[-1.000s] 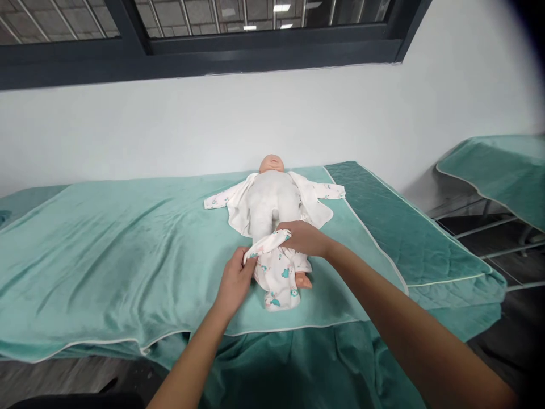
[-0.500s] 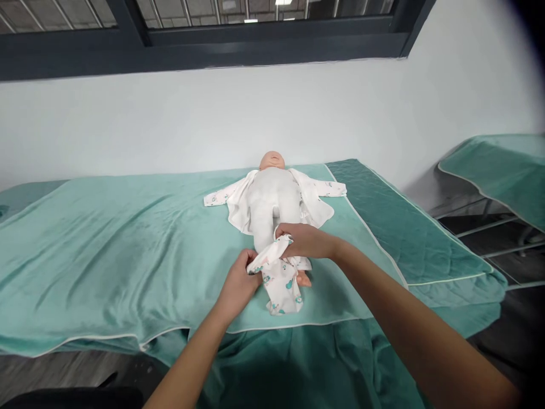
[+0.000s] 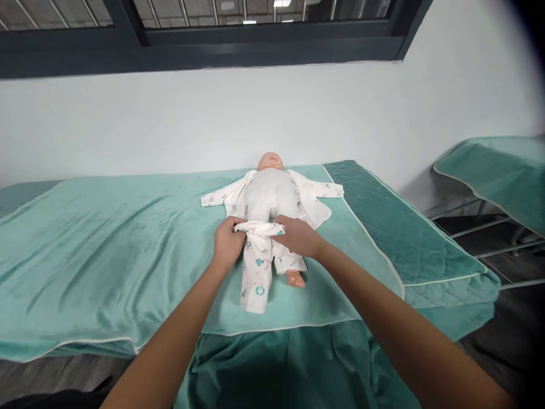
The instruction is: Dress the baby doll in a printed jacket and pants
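Observation:
A baby doll (image 3: 272, 190) with a pale cloth body lies on its back, head toward the wall. Its arms are in the sleeves of an open white printed shirt (image 3: 317, 213). White baby pants (image 3: 258, 261) with teal prints are around both legs, their waistband bunched at the thighs. My left hand (image 3: 229, 241) is closed on the waistband's left side; my right hand (image 3: 298, 234) grips it near the middle. One bare foot (image 3: 295, 278) sticks out of the right pant leg. The left pant leg hangs past the foot, which is hidden.
A light green blanket (image 3: 106, 244) covers the bed, with a darker quilted pad (image 3: 395, 233) on the right. Behind stands a white wall (image 3: 170, 119) below a dark window frame (image 3: 264, 48). Another green-covered bed (image 3: 498, 170) with metal rails is at the right.
Both hands have moved up the doll's legs, pulling the waistband from the lower leg to the thighs. The left pant leg, bunched before, now lies straightened over the leg.

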Demonstrator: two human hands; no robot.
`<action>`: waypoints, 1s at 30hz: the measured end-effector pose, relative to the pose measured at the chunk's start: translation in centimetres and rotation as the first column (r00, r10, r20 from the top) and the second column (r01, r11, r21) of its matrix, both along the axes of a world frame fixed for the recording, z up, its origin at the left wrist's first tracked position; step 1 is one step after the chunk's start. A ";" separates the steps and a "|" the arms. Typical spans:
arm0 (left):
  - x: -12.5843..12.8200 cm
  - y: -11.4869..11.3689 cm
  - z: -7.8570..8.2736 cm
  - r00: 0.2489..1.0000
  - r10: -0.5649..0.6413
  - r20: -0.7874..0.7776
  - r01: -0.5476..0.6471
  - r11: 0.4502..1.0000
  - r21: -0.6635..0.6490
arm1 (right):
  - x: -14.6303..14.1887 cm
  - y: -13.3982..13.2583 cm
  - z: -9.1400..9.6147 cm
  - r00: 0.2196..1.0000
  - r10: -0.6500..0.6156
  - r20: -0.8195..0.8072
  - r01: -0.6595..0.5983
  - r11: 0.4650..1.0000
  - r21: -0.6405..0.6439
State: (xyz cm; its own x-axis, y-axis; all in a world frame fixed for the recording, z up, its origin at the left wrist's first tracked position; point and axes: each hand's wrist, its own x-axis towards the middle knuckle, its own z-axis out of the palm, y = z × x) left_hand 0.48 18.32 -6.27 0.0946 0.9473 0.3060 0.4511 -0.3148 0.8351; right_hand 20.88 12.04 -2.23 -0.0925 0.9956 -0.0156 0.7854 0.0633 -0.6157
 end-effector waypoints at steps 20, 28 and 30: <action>1.6 1.8 -2.3 0.995 0.091 0.045 -0.095 0.990 0.106 | -0.8 1.0 0.3 0.987 0.066 0.144 -0.056 0.996 -0.073; 1.5 1.7 -2.6 0.997 0.075 0.005 -0.075 0.984 0.164 | -2.2 0.6 -1.4 0.968 -0.200 0.153 0.193 0.979 0.063; 1.6 1.7 -2.6 0.997 0.082 -0.013 -0.078 0.979 0.189 | -2.5 0.4 -1.6 0.959 -0.230 0.164 0.218 0.972 0.089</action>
